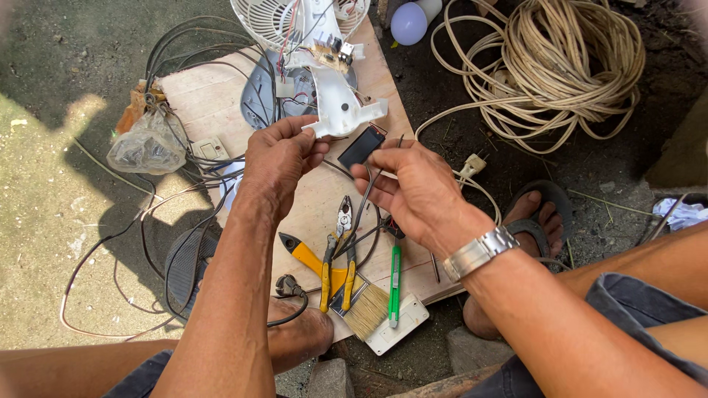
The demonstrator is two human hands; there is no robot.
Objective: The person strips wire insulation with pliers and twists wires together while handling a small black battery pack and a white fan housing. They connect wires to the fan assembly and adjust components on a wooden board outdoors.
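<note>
My left hand (279, 158) pinches the lower edge of a white plastic fan housing (335, 96), which lies open on a plywood board (214, 99) with a small circuit board (330, 53) and thin wires exposed. My right hand (413, 190), with a metal watch at the wrist, holds a thin dark wire (363, 210) that curves down toward the tools. A small black rectangular part (361, 147) sits between the two hands, next to my right fingers.
Yellow-handled pliers (335, 254), a paintbrush (361, 306), a green-handled tool (395, 284) and a white switch plate (394, 328) lie on the board's near edge. Black cables (184, 51) loop at left beside a plastic bag (147, 144). A cream cable coil (560, 66) and bulb (408, 22) lie at right.
</note>
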